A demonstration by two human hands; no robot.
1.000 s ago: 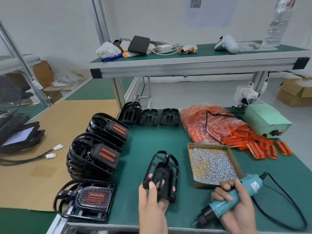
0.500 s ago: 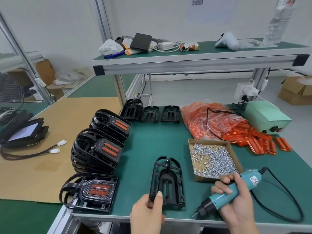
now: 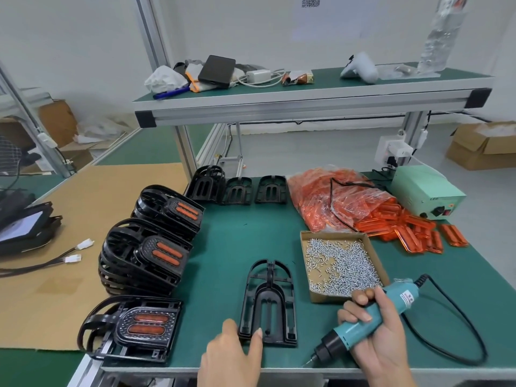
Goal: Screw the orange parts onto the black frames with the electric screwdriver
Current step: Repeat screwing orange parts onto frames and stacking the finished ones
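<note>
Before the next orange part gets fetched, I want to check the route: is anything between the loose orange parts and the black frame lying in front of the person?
Yes. The cardboard tray of screws sits between the loose orange parts and the black frame; the right hand holding the electric screwdriver is also beside the frame.

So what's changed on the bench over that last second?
The left hand has laid the black frame flat on the green mat and loosened its hold; only its fingers rest at the near edge now. The right hand grips the electric screwdriver as before. The screw box and orange parts are unmoved.
</note>
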